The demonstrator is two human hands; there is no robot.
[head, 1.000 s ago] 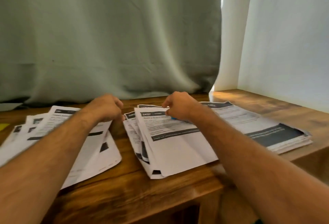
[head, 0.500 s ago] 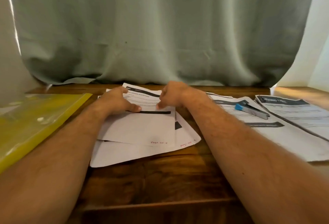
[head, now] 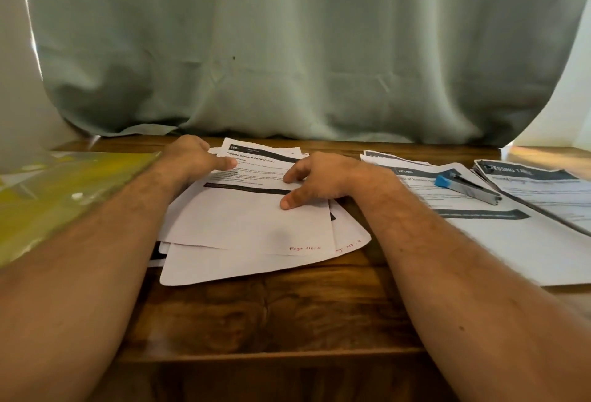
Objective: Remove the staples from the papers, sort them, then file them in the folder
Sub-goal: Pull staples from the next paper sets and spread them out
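wooden desk [head: 287,315] fills the one view you have, the head camera, so all of this comes from there. half a second back your hands sat close together at the top of the middle pile [head: 249,226]; now they are spread apart on its top sheet [head: 256,197]. your left hand [head: 195,158] lies at the sheet's upper left edge with the thumb stretched flat across the print, and your right hand [head: 319,178] rests on the right side, fingers splayed and pressing down. neither grips anything; both are relaxed and flat on paper.

a second ago you held the stapler remover [head: 467,187] over a pile further right. it now lies loose on the kitchen pile [head: 479,229], well apart from your right hand, just left of a third pile [head: 543,190]. that reads as staple work paused and sorting begun: red page numbers show on the bottom corners of the fanned sheets.

yellow folder [head: 64,197] lies at your left, just beside the left forearm, and nothing is filed in it that you can see.
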